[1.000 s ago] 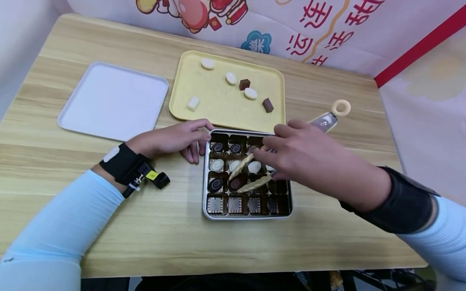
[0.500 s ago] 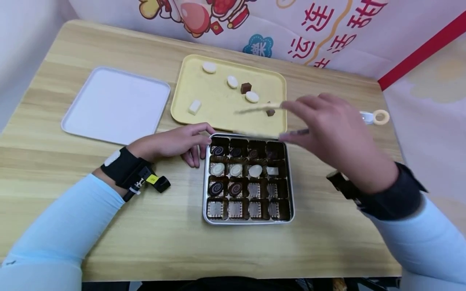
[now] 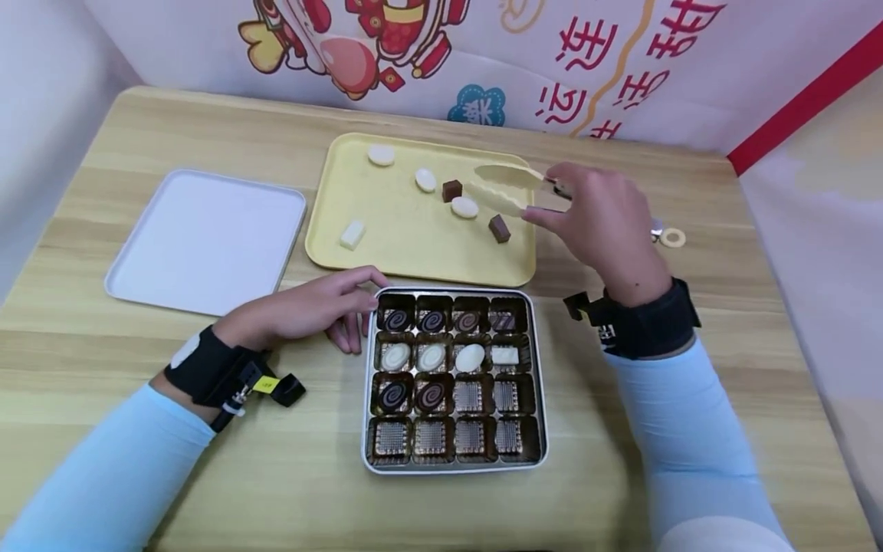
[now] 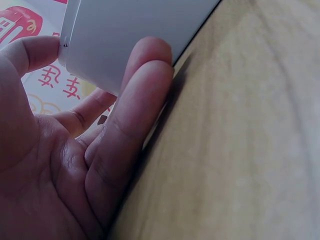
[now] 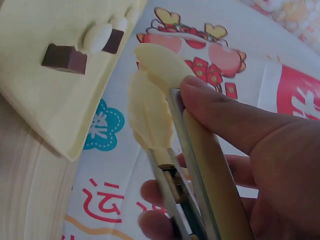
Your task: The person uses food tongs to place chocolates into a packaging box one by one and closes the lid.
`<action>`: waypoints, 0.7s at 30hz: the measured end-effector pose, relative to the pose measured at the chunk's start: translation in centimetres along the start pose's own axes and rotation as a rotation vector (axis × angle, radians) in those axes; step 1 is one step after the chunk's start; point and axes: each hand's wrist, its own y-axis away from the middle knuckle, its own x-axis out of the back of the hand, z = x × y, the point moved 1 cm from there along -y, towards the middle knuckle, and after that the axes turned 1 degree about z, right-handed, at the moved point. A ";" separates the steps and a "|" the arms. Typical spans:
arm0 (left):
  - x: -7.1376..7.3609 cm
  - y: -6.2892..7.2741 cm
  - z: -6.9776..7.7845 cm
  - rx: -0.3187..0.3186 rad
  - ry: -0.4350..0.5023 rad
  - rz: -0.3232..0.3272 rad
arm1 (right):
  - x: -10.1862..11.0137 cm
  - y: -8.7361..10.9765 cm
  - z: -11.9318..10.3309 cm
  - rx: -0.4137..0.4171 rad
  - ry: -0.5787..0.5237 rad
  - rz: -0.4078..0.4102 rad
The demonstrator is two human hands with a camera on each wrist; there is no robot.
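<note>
My right hand [image 3: 600, 218] grips a pair of tongs [image 3: 508, 177] over the right end of the yellow tray [image 3: 407, 249]. The tips stand apart with nothing between them, near a dark chocolate block [image 3: 500, 228]. In the right wrist view, thumb and fingers hold both arms of the tongs [image 5: 207, 165]. My left hand [image 3: 310, 310] rests against the upper left corner of a metal tin [image 3: 455, 469], its fingers touching the tin's wall [image 4: 110, 45]. A brown divided insert in the tin holds swirled dark chocolates [image 3: 394, 395], white ovals [image 3: 470, 358] and a white block [image 3: 505, 356].
Lying on the yellow tray are several white ovals [image 3: 465, 207], another brown block [image 3: 451, 190] and a white block [image 3: 352, 234]. A flat white tray [image 3: 207, 238] lies to the left. Behind the table rises a printed backdrop [image 3: 414, 92].
My right hand has lifted the tongs out of the tin and carried them back over the yellow tray. My left hand stays at the tin's corner. The head view has shifted.
</note>
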 end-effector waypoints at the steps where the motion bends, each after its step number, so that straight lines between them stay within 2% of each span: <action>1: -0.1 0.1 -0.1 -0.002 -0.001 -0.002 | 0.1 0.2 0.1 -0.018 0.005 -0.019; 4: -0.1 0.4 -0.1 -0.015 0.000 -0.001 | 1.1 1.1 0.2 -0.051 0.040 -0.049; 10: 0.3 0.7 0.0 -0.013 -0.005 0.002 | 2.6 2.3 -0.1 -0.043 0.114 -0.078; 16: 0.4 0.3 -0.1 -0.005 -0.012 -0.014 | 1.4 2.4 0.6 -0.057 0.154 -0.176; 21: 0.4 -0.5 -0.1 -0.006 -0.009 -0.036 | 0.3 2.5 1.7 -0.067 0.121 -0.202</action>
